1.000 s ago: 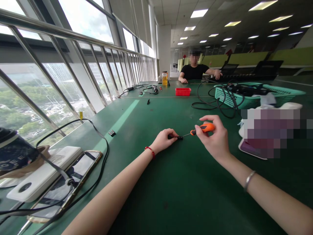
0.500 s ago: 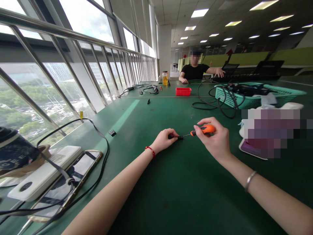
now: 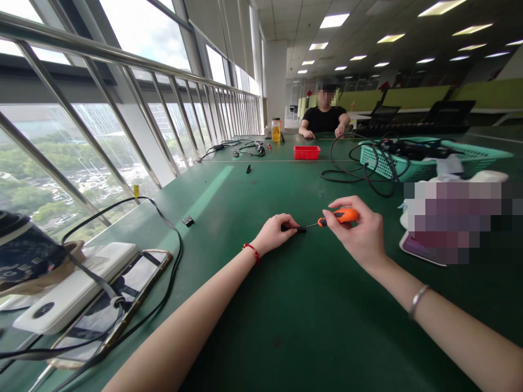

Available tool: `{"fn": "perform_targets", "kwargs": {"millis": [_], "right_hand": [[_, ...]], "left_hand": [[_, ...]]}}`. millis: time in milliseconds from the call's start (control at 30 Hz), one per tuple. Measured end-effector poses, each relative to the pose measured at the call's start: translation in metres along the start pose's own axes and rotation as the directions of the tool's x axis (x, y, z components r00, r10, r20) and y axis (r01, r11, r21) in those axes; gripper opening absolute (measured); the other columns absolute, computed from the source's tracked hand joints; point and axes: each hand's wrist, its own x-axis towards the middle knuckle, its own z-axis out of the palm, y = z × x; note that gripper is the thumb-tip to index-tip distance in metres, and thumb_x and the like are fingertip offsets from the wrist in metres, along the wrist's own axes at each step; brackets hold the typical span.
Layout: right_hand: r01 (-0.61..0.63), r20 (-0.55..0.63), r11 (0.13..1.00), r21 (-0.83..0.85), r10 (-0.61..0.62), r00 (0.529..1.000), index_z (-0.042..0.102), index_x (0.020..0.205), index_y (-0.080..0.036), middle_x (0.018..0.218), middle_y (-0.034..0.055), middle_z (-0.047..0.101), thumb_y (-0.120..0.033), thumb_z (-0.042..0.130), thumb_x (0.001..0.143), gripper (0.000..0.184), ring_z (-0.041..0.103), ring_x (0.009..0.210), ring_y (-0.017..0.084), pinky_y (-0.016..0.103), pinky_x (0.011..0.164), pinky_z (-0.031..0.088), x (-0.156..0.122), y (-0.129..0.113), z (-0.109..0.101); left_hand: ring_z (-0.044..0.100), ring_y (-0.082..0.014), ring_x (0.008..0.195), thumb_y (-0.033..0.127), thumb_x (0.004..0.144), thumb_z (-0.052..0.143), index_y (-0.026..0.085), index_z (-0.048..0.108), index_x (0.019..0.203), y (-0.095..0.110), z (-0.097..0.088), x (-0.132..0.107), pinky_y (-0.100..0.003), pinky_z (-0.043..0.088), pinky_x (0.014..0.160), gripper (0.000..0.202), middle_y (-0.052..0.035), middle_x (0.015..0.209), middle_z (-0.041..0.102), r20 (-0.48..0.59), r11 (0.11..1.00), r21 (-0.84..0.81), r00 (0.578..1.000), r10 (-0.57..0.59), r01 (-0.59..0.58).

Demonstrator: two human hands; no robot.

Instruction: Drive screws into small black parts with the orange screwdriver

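On the green tabletop [image 3: 253, 305], my left hand [image 3: 275, 233] pinches a small black part [image 3: 301, 229], mostly covered by the fingers; its exact kind I cannot make out. From the right, my right hand [image 3: 359, 231] grips a screwdriver [image 3: 345, 215] by its orange and black handle. The thin metal shaft points left, and its tip meets or nearly meets the black part's right end. A small black and silver piece [image 3: 188, 221] lies to the left of my hands. Farther off rests another small black piece [image 3: 248, 169].
A red tray [image 3: 306, 152], a jar [image 3: 276, 130] and cables stand farther back. At right are a teal basket [image 3: 486, 157] of cables and a blurred-out item. A phone [image 3: 143, 277], white power bank [image 3: 77, 288] and cup [image 3: 20, 256] crowd the left. A person [image 3: 324, 117] sits opposite.
My hands, the screwdriver and the black part have barely moved. Across the table, the person's outstretched arm has drawn back in toward the body.
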Motion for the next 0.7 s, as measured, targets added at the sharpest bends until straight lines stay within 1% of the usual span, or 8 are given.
{"fn": "perform_targets", "kwargs": {"millis": [67,133,200,333,433,533,600,700], "right_hand": [[0.027,-0.015,1.0,0.008,-0.027,1.0,0.055,0.088,-0.022,0.073,0.0005,0.06,-0.032,0.062,0.075,0.018,0.057,0.063,0.015,0.027,0.057,0.047,-0.0004,0.001,0.0003],[0.068,-0.034,0.997,0.041,-0.067,0.997,0.052,0.097,-0.022,0.078,0.0007,0.059,-0.027,0.06,0.074,0.024,0.059,0.066,0.015,0.029,0.064,0.049,-0.0003,0.003,0.0013],[0.105,-0.05,0.992,0.07,-0.102,0.994,0.05,0.1,-0.021,0.08,0.0005,0.059,-0.025,0.059,0.074,0.028,0.059,0.067,0.015,0.03,0.066,0.049,0.0002,0.0044,0.0022],[0.073,-0.044,0.997,0.033,-0.071,0.997,0.054,0.088,-0.022,0.071,-0.0007,0.058,-0.031,0.063,0.075,0.019,0.056,0.06,0.014,0.026,0.053,0.046,0.0011,0.0034,0.0018],[0.054,-0.024,0.999,0.002,-0.054,0.998,0.056,0.081,-0.022,0.068,-0.0001,0.06,-0.038,0.065,0.075,0.019,0.054,0.057,0.014,0.024,0.048,0.042,0.0007,0.0027,0.001],[0.072,-0.049,0.997,0.006,-0.071,0.996,0.055,0.091,-0.022,0.073,0.0007,0.06,-0.033,0.063,0.076,0.02,0.056,0.064,0.016,0.028,0.058,0.047,-0.0002,0.0053,0.0018],[0.102,-0.064,0.994,0.035,-0.1,0.993,0.052,0.098,-0.022,0.079,0.0014,0.059,-0.028,0.06,0.076,0.025,0.058,0.069,0.016,0.031,0.066,0.049,-0.0006,0.0078,0.0029],[0.115,-0.068,0.992,0.06,-0.11,0.992,0.051,0.1,-0.021,0.08,0.0014,0.058,-0.026,0.059,0.075,0.027,0.058,0.07,0.016,0.031,0.068,0.049,-0.0002,0.0087,0.0035]], "left_hand": [[0.061,-0.0148,0.078,0.018,0.078,0.057,0.013,0.067,0.083,-0.0003,0.0002,0.0,-0.026,0.05,0.074,0.012,-0.0057,0.085,0.068,0.0,1.0,-0.002,1.0,0.0,0.0],[0.061,-0.0149,0.078,0.017,0.078,0.057,0.013,0.067,0.083,-0.0001,0.0003,-0.0001,-0.026,0.05,0.075,0.012,-0.0057,0.085,0.068,0.003,1.0,-0.005,1.0,0.0,0.0],[0.061,-0.0149,0.078,0.017,0.078,0.057,0.013,0.067,0.083,0.0007,0.0003,-0.0002,-0.026,0.05,0.075,0.012,-0.0057,0.085,0.068,0.004,1.0,-0.007,1.0,0.001,-0.001],[0.061,-0.0144,0.077,0.017,0.077,0.057,0.013,0.066,0.082,0.0034,-0.0005,-0.0006,-0.025,0.049,0.073,0.01,-0.0048,0.082,0.067,-0.004,1.0,-0.007,1.0,0.002,-0.002],[0.061,-0.0142,0.076,0.017,0.078,0.057,0.014,0.066,0.081,0.0045,-0.0008,-0.0004,-0.025,0.049,0.073,0.01,-0.0044,0.082,0.067,-0.003,1.0,-0.011,1.0,-0.001,0.001],[0.061,-0.0143,0.077,0.016,0.077,0.058,0.014,0.066,0.081,0.0042,-0.0004,-0.0001,-0.025,0.05,0.074,0.009,-0.0046,0.083,0.068,-0.002,1.0,-0.02,1.0,-0.004,0.004],[0.061,-0.0145,0.078,0.015,0.077,0.057,0.013,0.066,0.081,0.0036,-0.0001,0.0,-0.025,0.05,0.075,0.01,-0.0049,0.084,0.068,-0.003,1.0,-0.024,1.0,-0.005,0.005],[0.061,-0.0147,0.078,0.016,0.077,0.057,0.013,0.066,0.082,0.0023,-0.0001,0.0,-0.026,0.05,0.075,0.01,-0.0054,0.085,0.068,0.001,1.0,-0.022,1.0,-0.001,0.002]]}}
